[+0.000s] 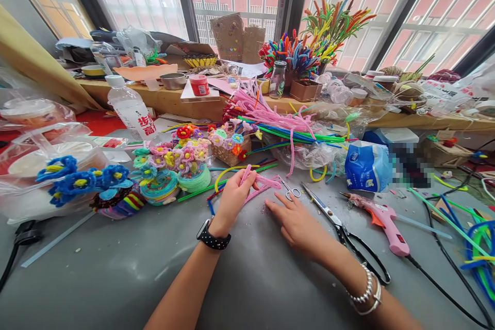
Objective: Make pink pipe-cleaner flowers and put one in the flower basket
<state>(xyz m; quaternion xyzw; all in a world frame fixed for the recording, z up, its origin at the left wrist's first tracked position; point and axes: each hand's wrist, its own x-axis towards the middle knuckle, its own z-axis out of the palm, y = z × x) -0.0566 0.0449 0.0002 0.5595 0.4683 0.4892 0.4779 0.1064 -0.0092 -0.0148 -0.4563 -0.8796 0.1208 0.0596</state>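
Note:
My left hand [235, 197] is closed round a pink pipe cleaner [266, 182], which is bent into a loop reaching right across the table. My right hand [292, 220] is open and lies low over the tabletop, its fingers stretched toward the loop. It appears to hold nothing, and its fingertips are beside a scatter of tiny dark scraps [265, 209]. Just beyond those fingers is a small pair of silver scissors [293, 192]. Large black-handled scissors [340, 227] lie to the right of that hand.
A pink glue gun [381, 219] with a trailing cord rests on the right, near a blue tissue pack [367, 166]. Pipe-cleaner flowers in pots [160, 185] stand at left, before a water bottle [129, 105]. Pink pipe cleaners [266, 105] are heaped behind my hands.

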